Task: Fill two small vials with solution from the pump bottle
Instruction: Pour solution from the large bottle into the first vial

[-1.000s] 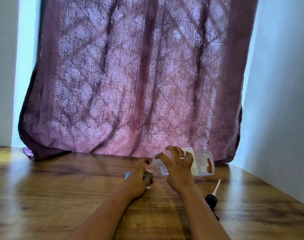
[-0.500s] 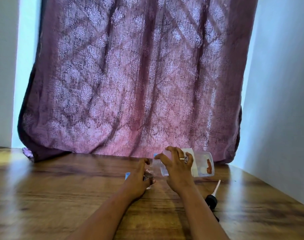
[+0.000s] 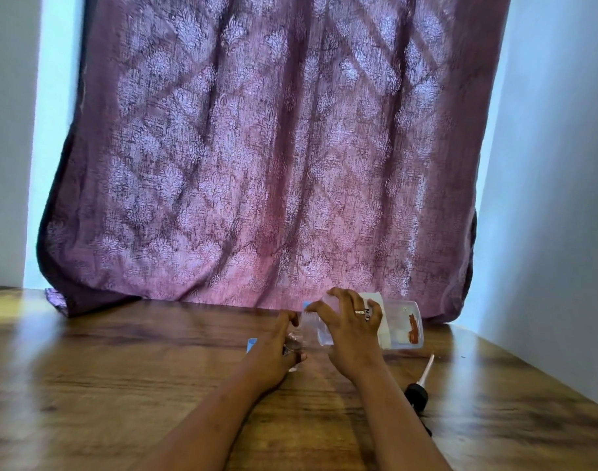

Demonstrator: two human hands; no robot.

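Wooden table (image 3: 120, 368) with a warm glossy grain fills the lower view. A purple patterned curtain (image 3: 256, 164) hangs behind it, between pale walls.

2 bare forearms reach forward from the bottom edge. The left hand (image 3: 273, 351) rests on the table near the centre, its fingers curled round a small clear vial (image 3: 294, 339) that stands on the wood. Most of the vial is hidden by the fingers.

The right hand (image 3: 353, 334), with 1 ring (image 3: 359, 312) on a finger, grips the clear plastic pump bottle (image 3: 401, 321) from above, fingers and thumb spread round its body. The bottle is tipped onto its side above the table, base pointing right and open neck pointing left, just over the vial. Whether liquid is flowing cannot be told.

A black pump head (image 3: 417, 392) with its pale dip tube lies on the table to the right of the right forearm, apart from the bottle. A small blue object (image 3: 251, 345) shows just left of the left hand; what it is cannot be told.
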